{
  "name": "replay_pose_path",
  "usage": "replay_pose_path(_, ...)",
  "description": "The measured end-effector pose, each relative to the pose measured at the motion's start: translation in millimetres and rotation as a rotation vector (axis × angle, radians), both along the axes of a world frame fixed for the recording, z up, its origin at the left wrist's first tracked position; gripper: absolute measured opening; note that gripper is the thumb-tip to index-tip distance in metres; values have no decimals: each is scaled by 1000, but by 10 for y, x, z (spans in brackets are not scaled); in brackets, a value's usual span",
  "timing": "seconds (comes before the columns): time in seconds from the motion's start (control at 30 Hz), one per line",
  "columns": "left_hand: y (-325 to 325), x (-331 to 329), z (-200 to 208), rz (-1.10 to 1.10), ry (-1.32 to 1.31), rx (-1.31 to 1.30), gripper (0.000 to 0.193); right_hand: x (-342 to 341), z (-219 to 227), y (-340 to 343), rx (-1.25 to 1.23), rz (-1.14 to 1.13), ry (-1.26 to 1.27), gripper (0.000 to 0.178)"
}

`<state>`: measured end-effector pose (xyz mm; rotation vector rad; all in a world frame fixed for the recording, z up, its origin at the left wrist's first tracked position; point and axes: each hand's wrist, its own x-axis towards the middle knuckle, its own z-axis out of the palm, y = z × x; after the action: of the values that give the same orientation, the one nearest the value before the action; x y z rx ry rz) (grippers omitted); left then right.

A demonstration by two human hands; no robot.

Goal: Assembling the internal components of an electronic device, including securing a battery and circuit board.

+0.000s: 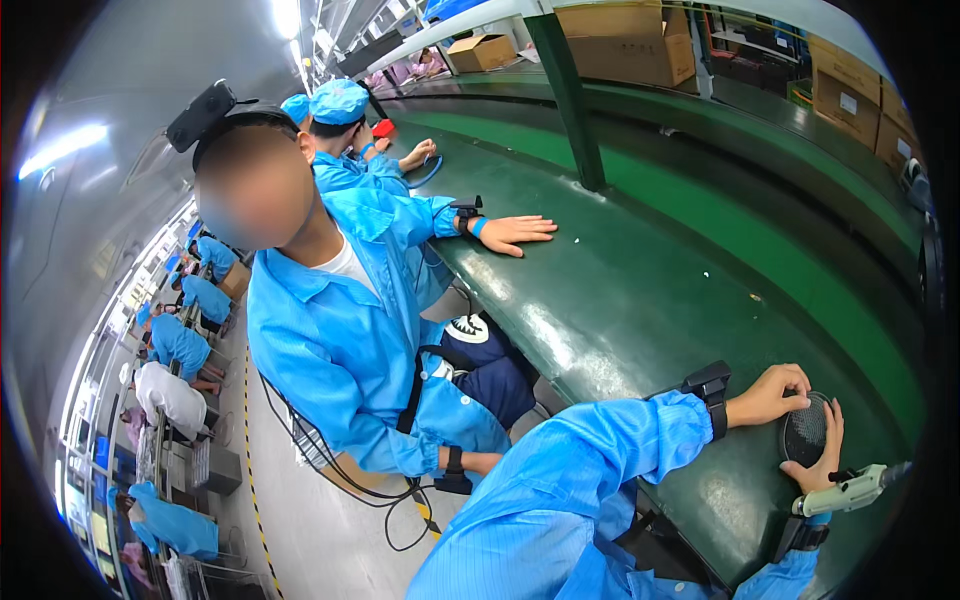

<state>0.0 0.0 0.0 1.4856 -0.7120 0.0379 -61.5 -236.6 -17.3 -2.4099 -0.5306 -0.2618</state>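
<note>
A round, dark piece with a mesh-like face, like a speaker grille, is at the right over the green bench. My left hand has its fingers curled at the upper left edge of it. My right hand wraps the right side, its thumb at the lower edge and its fingers along the far edge. A pale green electric screwdriver is just below my right hand, in front of its wrist. Whether the round piece rests on the bench I cannot tell.
A co-worker in a blue smock sits to my left, one hand flat on the green bench. More people work beyond. A green post rises from the bench. Cardboard boxes stand across the line. Cables hang beside the co-worker.
</note>
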Motion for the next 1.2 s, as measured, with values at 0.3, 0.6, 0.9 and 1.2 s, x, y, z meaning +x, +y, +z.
replay_pose_path(0.3,138,-84,132,72,26,102,17,-98,284,338,17,6,-87,107)
replay_pose_path(0.6,30,-18,15,-20,165,101,18,-258,483,196,-44,-68,69,114)
replay_pose_path(0.9,64,-46,92,-129,243,95,28,-242,521,349,-144,-53,93,112)
replay_pose_path(1.2,141,-69,206,-264,-393,537,102,-442,477,-324,561,-194,57,59)
